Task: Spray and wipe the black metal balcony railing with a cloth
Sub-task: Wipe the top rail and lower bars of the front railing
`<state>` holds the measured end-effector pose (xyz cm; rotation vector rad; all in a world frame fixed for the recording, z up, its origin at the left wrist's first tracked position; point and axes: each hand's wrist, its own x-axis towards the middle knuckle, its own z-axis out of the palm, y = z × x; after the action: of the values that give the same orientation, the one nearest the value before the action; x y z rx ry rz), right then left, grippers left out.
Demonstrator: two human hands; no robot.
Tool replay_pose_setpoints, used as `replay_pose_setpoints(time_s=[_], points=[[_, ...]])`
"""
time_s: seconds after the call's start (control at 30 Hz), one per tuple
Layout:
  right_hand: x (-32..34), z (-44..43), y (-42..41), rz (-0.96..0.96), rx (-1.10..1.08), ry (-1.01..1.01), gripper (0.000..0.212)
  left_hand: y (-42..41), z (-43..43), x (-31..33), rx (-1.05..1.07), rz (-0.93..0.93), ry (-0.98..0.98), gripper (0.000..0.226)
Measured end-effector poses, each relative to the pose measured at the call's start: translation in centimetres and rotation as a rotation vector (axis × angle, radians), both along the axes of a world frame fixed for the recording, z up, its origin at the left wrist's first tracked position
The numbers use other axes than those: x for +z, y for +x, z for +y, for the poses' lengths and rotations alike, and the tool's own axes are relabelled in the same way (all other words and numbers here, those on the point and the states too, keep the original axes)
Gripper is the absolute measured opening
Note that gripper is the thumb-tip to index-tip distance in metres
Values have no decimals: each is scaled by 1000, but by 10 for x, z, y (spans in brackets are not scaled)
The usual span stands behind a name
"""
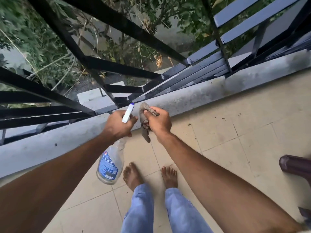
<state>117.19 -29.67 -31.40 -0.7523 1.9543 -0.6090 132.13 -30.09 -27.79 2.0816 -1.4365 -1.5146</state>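
Observation:
The black metal railing [121,67] runs across the top of the view, its lower bars [193,78] meeting the grey concrete curb [210,93]. My left hand [117,125] grips a clear spray bottle [110,165] by its neck, the white trigger head [128,112] pointing up toward the railing's lowest bars. My right hand [159,121] holds a bunched grey-brown cloth [145,120], which hangs down just right of the sprayer. Both hands hover above the curb, close together.
Beige floor tiles [235,148] spread to the right, with bits of dirt near the curb. My bare feet [133,175] and blue trousers stand below the hands. A dark brown piece of furniture [294,165] juts in at the right edge. Foliage lies beyond the railing.

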Motion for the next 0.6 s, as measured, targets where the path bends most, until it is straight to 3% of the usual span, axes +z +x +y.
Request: replay_pose_setpoints(time_s=[0.27,0.47,0.6], points=[[-10,-25,40,-26,-8,-91,34,8,-1,9,16,78,-33,29],[-30,-39,56,134,-141,-171,32,33,4,13,32,59,-72,31],[-44,-39,67,212,7,-190,30,57,9,13,72,54,-90,24]])
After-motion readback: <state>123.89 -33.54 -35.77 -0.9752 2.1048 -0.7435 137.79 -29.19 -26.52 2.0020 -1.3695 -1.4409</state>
